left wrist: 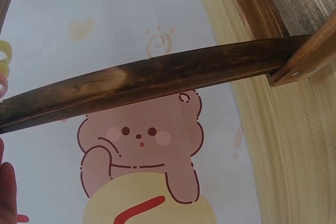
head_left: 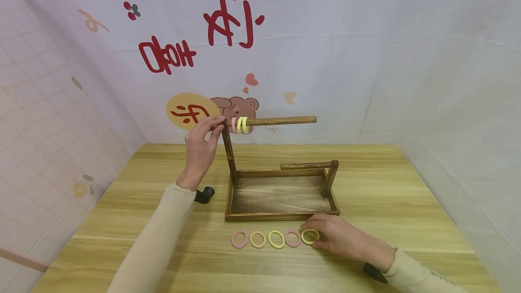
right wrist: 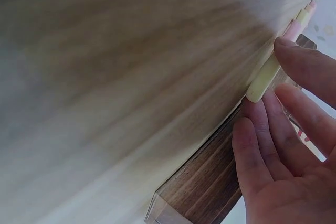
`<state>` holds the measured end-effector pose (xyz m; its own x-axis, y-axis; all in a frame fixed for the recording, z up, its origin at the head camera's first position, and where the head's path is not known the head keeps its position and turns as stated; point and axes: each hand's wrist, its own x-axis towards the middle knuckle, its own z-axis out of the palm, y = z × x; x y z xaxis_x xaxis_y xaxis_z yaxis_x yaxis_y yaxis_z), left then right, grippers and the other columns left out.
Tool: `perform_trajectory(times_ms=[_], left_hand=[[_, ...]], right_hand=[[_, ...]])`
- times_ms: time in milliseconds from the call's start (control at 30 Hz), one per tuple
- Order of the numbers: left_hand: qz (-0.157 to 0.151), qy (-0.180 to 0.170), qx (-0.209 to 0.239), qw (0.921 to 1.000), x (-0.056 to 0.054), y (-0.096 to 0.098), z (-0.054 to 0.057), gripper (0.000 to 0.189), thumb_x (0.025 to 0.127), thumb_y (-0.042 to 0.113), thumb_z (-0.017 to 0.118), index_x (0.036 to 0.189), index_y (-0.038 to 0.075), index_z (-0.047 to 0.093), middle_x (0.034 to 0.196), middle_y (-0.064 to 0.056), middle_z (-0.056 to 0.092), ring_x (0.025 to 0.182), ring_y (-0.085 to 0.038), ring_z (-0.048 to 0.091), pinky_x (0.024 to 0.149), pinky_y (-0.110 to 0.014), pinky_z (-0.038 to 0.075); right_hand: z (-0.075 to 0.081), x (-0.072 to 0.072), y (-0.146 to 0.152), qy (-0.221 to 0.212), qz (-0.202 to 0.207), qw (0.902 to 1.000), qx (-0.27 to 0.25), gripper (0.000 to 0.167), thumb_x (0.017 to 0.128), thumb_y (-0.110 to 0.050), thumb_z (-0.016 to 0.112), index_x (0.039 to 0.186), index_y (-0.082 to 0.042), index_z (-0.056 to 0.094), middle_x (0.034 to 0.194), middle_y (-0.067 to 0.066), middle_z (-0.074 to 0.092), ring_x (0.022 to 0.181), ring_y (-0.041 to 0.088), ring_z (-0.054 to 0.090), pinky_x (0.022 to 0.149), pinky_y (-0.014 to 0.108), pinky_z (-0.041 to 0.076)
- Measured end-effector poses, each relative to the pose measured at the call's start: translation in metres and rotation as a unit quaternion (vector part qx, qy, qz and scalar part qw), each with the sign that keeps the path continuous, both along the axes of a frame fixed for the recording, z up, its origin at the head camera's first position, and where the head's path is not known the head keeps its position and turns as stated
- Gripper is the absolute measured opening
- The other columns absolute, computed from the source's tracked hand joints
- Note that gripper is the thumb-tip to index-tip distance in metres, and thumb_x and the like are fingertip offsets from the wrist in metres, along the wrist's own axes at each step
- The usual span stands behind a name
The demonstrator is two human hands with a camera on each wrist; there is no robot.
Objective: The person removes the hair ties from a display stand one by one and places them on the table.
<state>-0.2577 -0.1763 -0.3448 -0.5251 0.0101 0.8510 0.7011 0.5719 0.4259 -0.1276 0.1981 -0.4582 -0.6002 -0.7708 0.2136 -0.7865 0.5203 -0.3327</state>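
A wooden rack [head_left: 281, 217] has a tray base, a tall post with a long upper bar [head_left: 285, 121] and a shorter lower bar [head_left: 305, 165]. My left hand [head_left: 202, 144] pinches the top of the tall post [left wrist: 157, 77], beside one pink ring [head_left: 234, 125] and two yellow rings [head_left: 245, 125] hanging on the upper bar. In front of the tray, my right hand [head_left: 339, 237] has thumb and fingers about a yellow ring [right wrist: 262, 80], the rightmost in a row lying on the table. The right wrist view shows the thumb at this ring's edge.
Left of the held ring lie a pink ring [head_left: 293, 238], a yellow ring [head_left: 276, 239], an orange ring [head_left: 258, 239] and another pink ring [head_left: 239, 239]. The wooden table [head_left: 366, 184] meets a printed white curtain [head_left: 325, 58] behind and at the sides.
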Motion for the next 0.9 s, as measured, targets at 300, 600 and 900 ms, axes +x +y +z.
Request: perform_trajectory(times_ms=[300, 600, 900], left_hand=[[0.002, 0.002, 0.001, 1.0, 0.0, -0.002, 0.0, 0.021, 0.097, 0.006, 0.072, 0.116, -0.001, 0.076, 0.119, -0.016, 0.074, 0.099, -0.031, 0.074, 0.087, -0.043, 0.06], [0.002, 0.003, -0.001, 1.0, 0.0, -0.003, 0.0, 0.021, 0.097, 0.007, 0.072, 0.116, 0.0, 0.076, 0.119, -0.016, 0.074, 0.098, -0.031, 0.074, 0.087, -0.043, 0.06], [-0.004, 0.001, -0.001, 1.0, 0.003, -0.001, 0.002, 0.021, 0.097, 0.006, 0.071, 0.116, -0.001, 0.076, 0.118, -0.016, 0.074, 0.097, -0.031, 0.074, 0.086, -0.044, 0.06]], right_hand=[[0.0, -0.001, 0.0, 0.013, 0.008, 0.9999, 0.003, 0.044, 0.081, -0.014, 0.088, 0.122, -0.013, 0.073, 0.119, -0.004, 0.069, 0.11, 0.015, 0.067, 0.092, 0.037, 0.059], [0.019, -0.004, -0.003, 0.067, -0.003, 0.9973, -0.03, 0.04, 0.084, -0.014, 0.086, 0.122, -0.011, 0.074, 0.125, 0.001, 0.07, 0.113, 0.02, 0.068, 0.094, 0.041, 0.059], [0.041, -0.013, -0.007, 0.096, 0.001, 0.9895, -0.108, 0.036, 0.088, -0.012, 0.083, 0.122, -0.007, 0.073, 0.124, 0.005, 0.072, 0.111, 0.025, 0.07, 0.088, 0.036, 0.061]])
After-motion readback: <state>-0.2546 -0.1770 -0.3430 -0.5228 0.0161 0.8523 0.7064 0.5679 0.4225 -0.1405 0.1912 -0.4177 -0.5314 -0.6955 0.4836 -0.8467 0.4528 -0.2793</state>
